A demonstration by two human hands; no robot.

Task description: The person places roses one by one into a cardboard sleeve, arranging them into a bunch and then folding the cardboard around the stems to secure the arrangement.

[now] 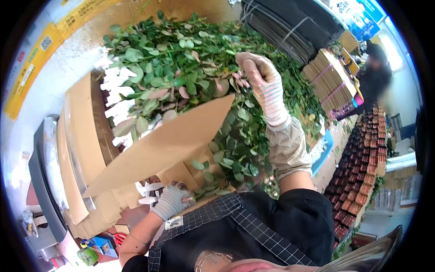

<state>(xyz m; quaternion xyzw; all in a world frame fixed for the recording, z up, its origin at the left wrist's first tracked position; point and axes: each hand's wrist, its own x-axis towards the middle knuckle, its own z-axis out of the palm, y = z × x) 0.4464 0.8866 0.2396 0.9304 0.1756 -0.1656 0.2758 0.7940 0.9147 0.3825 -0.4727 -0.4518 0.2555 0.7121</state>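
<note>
Near the left grip [171,201] and right grip [262,76] lie leafy stems [181,81], both holds unclear.

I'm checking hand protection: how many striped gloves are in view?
2: one on the right hand, by the leafy stems; one on the left hand, near the checked apron. Others may be hidden.

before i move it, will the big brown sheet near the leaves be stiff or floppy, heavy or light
The brown sheet is probably fairly stiff, since it spans flat with little visible sag. It is likely light for its size, as it looks thin. Its edge might snag the leafy stems, which lie close by.
</note>
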